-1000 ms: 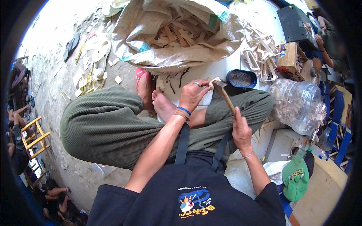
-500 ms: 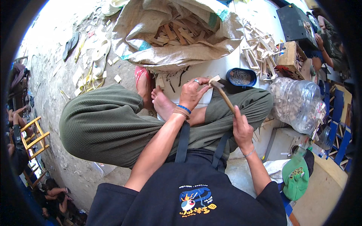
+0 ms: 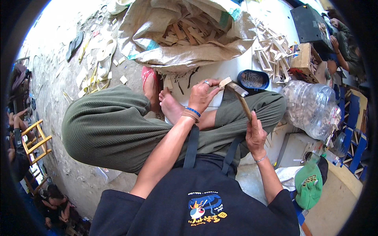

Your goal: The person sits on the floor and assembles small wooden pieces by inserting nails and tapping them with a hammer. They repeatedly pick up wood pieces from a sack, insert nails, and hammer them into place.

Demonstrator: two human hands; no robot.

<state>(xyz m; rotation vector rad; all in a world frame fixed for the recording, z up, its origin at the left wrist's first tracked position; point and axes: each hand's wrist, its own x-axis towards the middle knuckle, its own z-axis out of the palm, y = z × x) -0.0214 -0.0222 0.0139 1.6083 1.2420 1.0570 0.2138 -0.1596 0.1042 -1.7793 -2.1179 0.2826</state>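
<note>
My left hand pinches a small pale wood piece between thumb and fingers, above the white tiles in front of my crossed legs. In my right hand is a hammer, gripped low on its wooden handle. The metal head hangs just right of the wood piece, with a small gap that I cannot judge exactly. A dark blue oval tub of nails stands right behind the hammer head. Whether a nail sits in the wood piece is too small to tell.
A large woven sack of wood offcuts stands ahead. Joined wood strips are heaped to its right, near a wooden box. A clear plastic jug of wood pieces lies right of my knee. Another person's arm shows far right.
The hammer head has moved right, away from the wood piece, and my right hand has shifted slightly right with it. My left hand stays nearly in place, still holding the wood piece.
</note>
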